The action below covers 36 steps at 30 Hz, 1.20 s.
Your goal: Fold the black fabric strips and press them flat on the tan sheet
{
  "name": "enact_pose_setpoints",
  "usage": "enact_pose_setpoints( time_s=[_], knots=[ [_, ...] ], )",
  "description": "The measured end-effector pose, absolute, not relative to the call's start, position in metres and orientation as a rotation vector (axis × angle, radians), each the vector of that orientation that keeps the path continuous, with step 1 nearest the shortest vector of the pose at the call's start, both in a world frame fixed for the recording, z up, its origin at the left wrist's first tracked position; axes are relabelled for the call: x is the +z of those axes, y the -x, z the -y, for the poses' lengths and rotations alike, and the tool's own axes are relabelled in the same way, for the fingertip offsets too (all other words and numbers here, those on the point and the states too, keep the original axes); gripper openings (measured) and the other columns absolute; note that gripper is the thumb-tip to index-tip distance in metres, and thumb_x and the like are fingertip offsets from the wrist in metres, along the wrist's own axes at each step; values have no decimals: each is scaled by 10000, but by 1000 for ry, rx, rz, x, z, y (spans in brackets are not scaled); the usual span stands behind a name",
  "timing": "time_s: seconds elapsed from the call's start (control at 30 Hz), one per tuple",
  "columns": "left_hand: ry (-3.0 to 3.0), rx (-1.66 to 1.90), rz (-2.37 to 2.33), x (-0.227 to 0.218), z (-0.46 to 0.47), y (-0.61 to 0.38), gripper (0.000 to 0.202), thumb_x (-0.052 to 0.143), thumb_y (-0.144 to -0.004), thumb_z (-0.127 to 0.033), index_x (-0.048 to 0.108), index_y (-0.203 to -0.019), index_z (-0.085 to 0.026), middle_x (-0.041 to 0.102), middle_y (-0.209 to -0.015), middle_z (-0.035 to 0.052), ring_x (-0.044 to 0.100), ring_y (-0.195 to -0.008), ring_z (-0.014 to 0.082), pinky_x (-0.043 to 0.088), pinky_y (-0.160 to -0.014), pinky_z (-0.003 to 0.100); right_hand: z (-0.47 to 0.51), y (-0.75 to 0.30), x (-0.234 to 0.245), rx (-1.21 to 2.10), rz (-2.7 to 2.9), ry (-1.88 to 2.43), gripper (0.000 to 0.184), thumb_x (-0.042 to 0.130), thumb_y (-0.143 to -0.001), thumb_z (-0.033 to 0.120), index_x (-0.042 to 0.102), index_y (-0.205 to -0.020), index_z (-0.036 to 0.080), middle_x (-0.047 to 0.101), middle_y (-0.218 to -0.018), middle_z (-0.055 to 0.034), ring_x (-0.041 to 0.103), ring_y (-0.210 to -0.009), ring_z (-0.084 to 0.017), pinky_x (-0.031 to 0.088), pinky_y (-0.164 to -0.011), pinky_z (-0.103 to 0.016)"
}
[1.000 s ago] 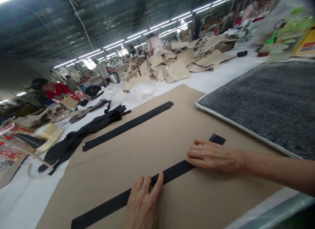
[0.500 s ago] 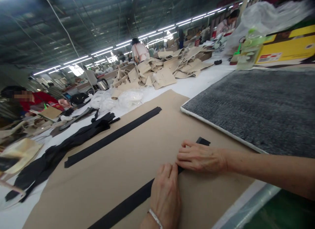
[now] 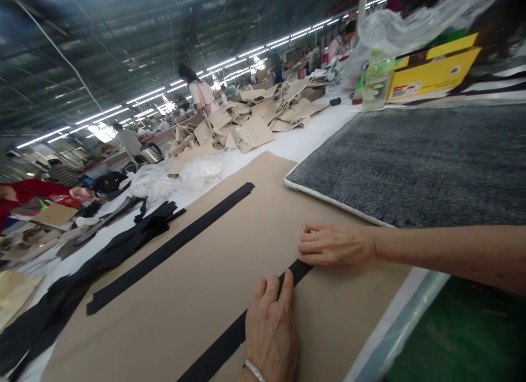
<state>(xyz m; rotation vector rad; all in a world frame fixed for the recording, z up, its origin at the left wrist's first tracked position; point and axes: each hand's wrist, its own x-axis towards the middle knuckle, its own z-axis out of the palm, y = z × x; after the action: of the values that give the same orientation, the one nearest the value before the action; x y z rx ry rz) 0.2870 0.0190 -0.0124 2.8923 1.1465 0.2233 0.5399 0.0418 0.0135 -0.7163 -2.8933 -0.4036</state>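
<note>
A black strip of material (image 3: 224, 341) lies slantwise across a large tan sheet (image 3: 172, 311). My left hand (image 3: 273, 321), with a bracelet on the wrist, rests on this strip, its fingers slightly apart and pressing down. Just beyond it, my right hand (image 3: 335, 244) has its fingers curled together over the strip's far end, which they hide. A short stretch of the strip shows between the two hands. Farther left on the tan sheet lies a second black strip (image 3: 172, 245), flat and roughly parallel, touched by neither hand.
A dark grey textured board (image 3: 419, 163) overlaps the sheet at right. Bunched black strips (image 3: 98, 261) lie left. Behind are clear plastic bags (image 3: 189, 174), piled tan pieces (image 3: 250, 119), a bottle (image 3: 376, 83) and a yellow box (image 3: 435, 72). People work farther back.
My right hand has drawn closer along the strip and now covers its far end, which stuck out past it before. My left hand has slid back slightly, its fingers spreading. The view has shifted right.
</note>
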Motion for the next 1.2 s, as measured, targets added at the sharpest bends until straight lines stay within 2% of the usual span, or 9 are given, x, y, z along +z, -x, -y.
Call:
enact_pose_setpoints(
  time_s=[0.23, 0.43, 0.7, 1.1, 1.2],
  knots=[
    [-2915, 134, -1164, -7, -21, -293, 630, 428, -829, -12, 433, -1421, -227, 551, -998, 86, 498, -890, 253, 448, -812, 395, -39, -555, 19, -389, 2947, 763, 189, 383, -944, 91, 548, -873, 146, 525, -836, -36, 469, -795, -181, 327, -793, -348],
    [-2945, 99, -1228, -4, -19, -298, 641, 449, -832, -17, 436, -1409, -295, 557, -994, 60, 523, -902, 232, 420, -800, 368, -36, -567, 18, -407, 2957, 796, 191, 376, -956, 103, 550, -891, 146, 530, -851, -45, 456, -798, -187, 319, -806, -363],
    [-2987, 101, -1236, -4, -17, -300, 658, 438, -814, 8, 443, -1405, -281, 574, -1019, 69, 526, -914, 246, 419, -781, 379, -32, -585, 16, -438, 2954, 883, 276, 291, -975, 88, 551, -901, 144, 529, -867, -57, 433, -802, -194, 301, -829, -379],
    [-3055, 203, -1228, -14, -16, -300, 689, 464, -759, 26, 465, -1382, -269, 582, -1010, 72, 525, -906, 248, 412, -768, 379, -25, -598, 18, -457, 2950, 1059, 295, 275, -981, 72, 557, -918, 131, 535, -889, -54, 440, -816, -185, 290, -888, -394],
    [-3051, 253, -1271, -15, -14, -302, 690, 464, -753, 31, 476, -1372, -274, 580, -1033, 73, 519, -916, 246, 407, -789, 382, -21, -602, 19, -451, 2941, 1098, 301, 270, -973, 61, 566, -981, 118, 534, -897, -59, 447, -830, -192, 283, -903, -406]
  ],
)
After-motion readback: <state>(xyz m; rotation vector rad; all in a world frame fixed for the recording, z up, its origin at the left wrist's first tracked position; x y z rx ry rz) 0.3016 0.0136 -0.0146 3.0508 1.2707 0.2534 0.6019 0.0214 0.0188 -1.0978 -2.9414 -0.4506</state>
